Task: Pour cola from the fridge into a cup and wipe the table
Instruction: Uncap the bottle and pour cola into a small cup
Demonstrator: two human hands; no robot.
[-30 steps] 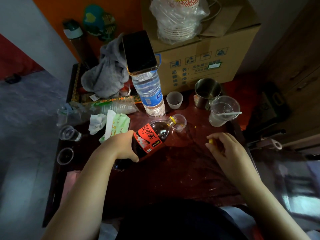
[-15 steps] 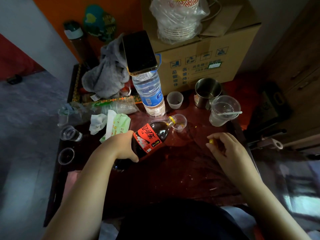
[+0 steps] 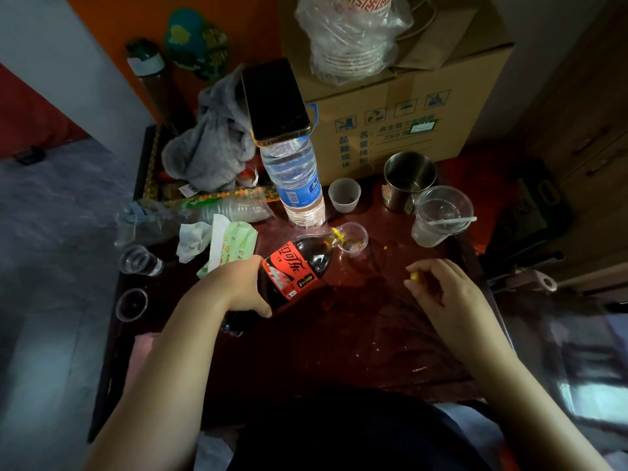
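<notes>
The left hand (image 3: 238, 288) gripped the cola bottle (image 3: 299, 266) round its lower body, tilting it so the open neck reached over the rim of a clear cup (image 3: 356, 240) near the middle of the desk (image 3: 356, 338). The right hand (image 3: 445, 294), its fingers curled, pinched the yellow cap (image 3: 414, 276) near the right edge. A grey cloth (image 3: 210, 151) lay heaped at the far-left corner.

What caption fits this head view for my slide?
Left hand tips the cola bottle into a clear cup on the red table; right hand pinches a yellow cap.
</notes>
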